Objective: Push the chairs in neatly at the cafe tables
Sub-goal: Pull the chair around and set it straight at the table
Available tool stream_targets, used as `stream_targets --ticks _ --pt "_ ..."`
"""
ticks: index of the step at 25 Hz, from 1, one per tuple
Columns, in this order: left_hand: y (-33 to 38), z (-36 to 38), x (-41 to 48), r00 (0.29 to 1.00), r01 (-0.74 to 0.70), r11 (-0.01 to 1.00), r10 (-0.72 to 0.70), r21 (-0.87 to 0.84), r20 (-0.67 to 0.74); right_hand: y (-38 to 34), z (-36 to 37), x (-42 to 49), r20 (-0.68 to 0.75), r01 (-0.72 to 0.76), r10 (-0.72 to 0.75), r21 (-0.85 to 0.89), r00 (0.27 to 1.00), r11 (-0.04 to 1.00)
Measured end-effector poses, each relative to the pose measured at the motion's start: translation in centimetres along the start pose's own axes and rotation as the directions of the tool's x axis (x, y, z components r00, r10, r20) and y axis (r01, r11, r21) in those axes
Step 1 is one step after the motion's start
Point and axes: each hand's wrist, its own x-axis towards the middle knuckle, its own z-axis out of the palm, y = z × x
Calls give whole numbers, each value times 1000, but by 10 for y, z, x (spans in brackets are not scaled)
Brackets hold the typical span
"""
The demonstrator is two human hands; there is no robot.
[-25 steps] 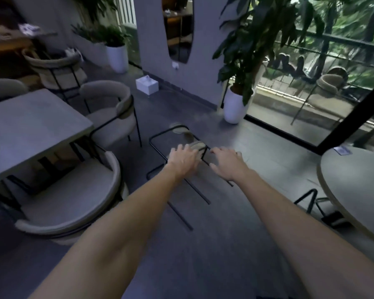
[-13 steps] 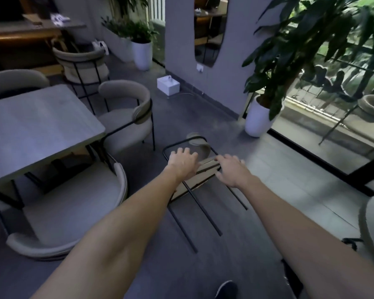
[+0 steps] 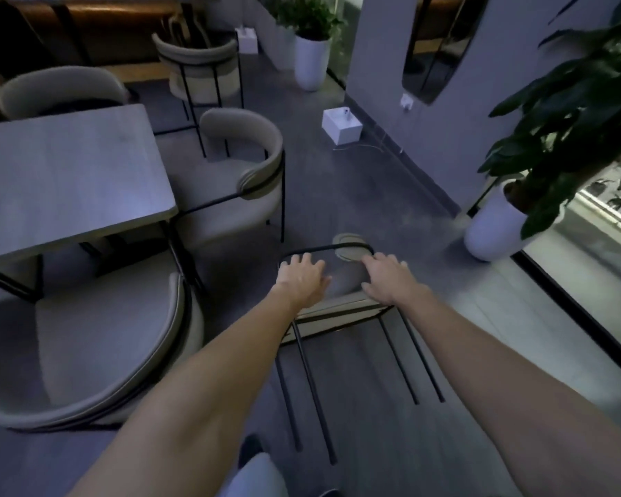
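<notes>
Both forearms bare to the bottom edge of the frame, no sleeves in view. Left hand (image 3: 302, 278) and right hand (image 3: 388, 279): no rings, watch or gloves visible. Light grey-white trouser leg (image 3: 255, 475) at bottom centre. Dark shoe tip (image 3: 250, 448) just above it, blurred.

open: bare floor (image 3: 341, 188) ahead of tipped chair (image 3: 337, 310) | left blocked: two chairs (image 3: 241, 181) at desk (image 3: 69, 174) | right: planter (image 3: 495, 227), wall
</notes>
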Motion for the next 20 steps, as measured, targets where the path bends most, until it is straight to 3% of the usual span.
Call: stream_targets --ticks 12,20 --pt "-10 2 224 993 -14 1000 15 -7 116 69 7 220 99 35 -39 45 994 998" --pt "-11 98 404 912 272 962 -266 25 312 129 98 419 241 231 -236 48 941 972"
